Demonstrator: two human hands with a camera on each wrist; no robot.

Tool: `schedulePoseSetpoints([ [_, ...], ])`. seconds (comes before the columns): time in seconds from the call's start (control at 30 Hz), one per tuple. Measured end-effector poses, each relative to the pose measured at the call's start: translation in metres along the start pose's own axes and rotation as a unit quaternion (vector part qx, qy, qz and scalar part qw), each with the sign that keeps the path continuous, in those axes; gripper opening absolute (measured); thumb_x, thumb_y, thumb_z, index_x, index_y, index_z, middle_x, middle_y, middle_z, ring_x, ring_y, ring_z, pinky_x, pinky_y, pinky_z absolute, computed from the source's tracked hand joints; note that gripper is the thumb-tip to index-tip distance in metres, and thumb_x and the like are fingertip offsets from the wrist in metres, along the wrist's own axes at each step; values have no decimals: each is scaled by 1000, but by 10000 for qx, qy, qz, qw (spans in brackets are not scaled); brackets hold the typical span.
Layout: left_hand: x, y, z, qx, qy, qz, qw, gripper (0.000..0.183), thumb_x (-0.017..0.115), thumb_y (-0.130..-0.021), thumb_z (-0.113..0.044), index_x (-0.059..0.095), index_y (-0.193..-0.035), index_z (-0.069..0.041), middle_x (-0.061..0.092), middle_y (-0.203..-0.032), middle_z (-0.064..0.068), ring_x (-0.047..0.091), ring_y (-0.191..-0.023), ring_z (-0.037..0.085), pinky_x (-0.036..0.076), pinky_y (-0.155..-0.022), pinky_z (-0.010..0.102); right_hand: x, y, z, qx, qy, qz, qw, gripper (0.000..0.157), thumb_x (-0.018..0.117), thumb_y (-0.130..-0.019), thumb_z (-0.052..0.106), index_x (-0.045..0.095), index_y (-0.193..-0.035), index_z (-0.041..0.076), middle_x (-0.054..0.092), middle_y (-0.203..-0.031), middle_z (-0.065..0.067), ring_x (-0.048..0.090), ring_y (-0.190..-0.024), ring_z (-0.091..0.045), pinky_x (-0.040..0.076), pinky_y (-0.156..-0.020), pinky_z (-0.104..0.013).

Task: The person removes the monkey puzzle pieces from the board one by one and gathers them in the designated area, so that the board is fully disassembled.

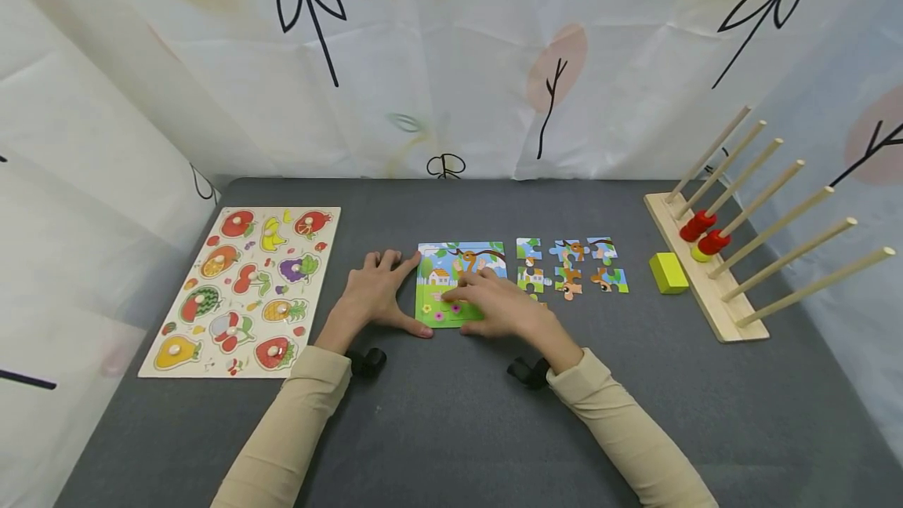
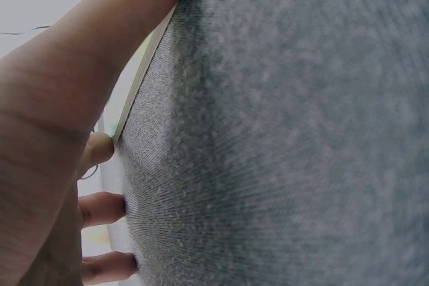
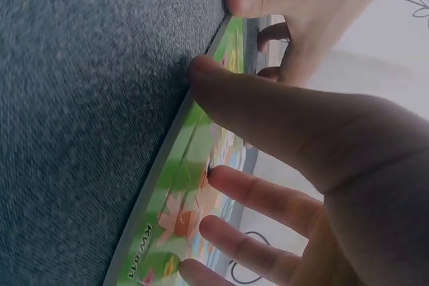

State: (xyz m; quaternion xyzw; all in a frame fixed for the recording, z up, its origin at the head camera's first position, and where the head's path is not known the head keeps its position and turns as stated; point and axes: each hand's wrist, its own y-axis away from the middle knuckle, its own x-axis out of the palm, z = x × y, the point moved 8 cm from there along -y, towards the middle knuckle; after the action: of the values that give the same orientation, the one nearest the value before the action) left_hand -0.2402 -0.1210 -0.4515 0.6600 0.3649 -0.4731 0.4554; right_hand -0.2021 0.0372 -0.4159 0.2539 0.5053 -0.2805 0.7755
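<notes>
A square picture puzzle board (image 1: 430, 298) with a house, flowers and an animal on a branch lies flat on the grey table. My left hand (image 1: 377, 292) is spread along its left side, thumb at the near corner and index finger at the far corner. The right hand (image 1: 504, 306) reaches over the board's right part, covering some of the picture. In the right wrist view its fingertips (image 3: 221, 177) touch the printed surface, while the thumb lies at the near edge. Several loose jigsaw pieces (image 1: 529, 279) lie just right of the board, partly behind the right hand.
On the left lies a fruit peg puzzle (image 1: 243, 312). At the right, a yellow block (image 1: 668, 273) sits beside a wooden stand (image 1: 734, 316) with upright rods, two of which carry red beads (image 1: 714, 242). A white patterned curtain (image 1: 458, 61) hangs behind the table (image 1: 437, 429).
</notes>
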Motion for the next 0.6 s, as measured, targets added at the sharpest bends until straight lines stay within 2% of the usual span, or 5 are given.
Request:
schedulePoseSetpoints([
  [0.3,-1,0,0,9,-19,-25,10000,133,78,-59,-84,23,-165,-26,36,-160,15,34,-144,44,48,-97,61,2,-2,4,-103,109,-12,9999,46,81,-89,24,69,-133,16,61,-121,-8,53,-102,-26,50,-87,-41],
  [0.6,0,0,0,-30,-4,6,10000,133,79,-59,-84,22,-165,-27,36,-160,15,33,-144,44,48,-98,61,4,-5,4,-126,90,16,9999,48,83,-87,23,69,-133,15,63,-116,-7,52,-96,-24,48,-85,-38],
])
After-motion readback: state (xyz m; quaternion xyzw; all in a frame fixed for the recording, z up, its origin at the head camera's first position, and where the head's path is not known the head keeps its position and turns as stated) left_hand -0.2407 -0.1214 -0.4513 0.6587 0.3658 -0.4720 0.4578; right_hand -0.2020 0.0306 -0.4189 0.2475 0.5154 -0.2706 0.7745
